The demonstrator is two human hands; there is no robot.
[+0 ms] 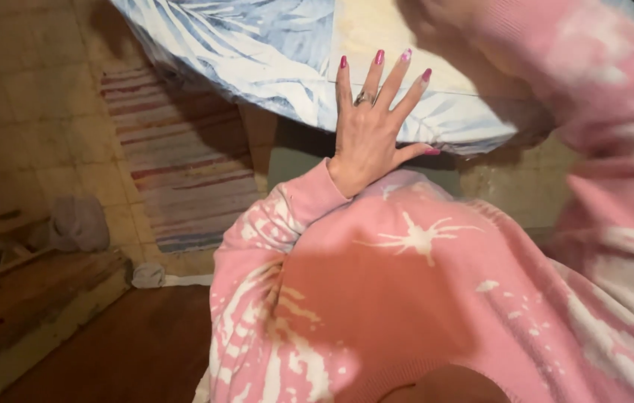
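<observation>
The left hand [367, 130] is laid flat, fingers spread wide, on the edge of a mattress [272, 60] covered in a soft blue-and-white leaf-print sheet; nothing is gripped. The right hand is not seen: only a blurred pink sleeve [600, 89] reaches over the mattress at upper right, so its state cannot be told. For a steady push, the palm should be kept flat and pressure spread evenly. A woven striped rug [182, 164] lies on worn tiles below.

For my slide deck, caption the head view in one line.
Left hand spread flat on a blue leaf-print sheet, pink sleeve above a striped rug.
</observation>
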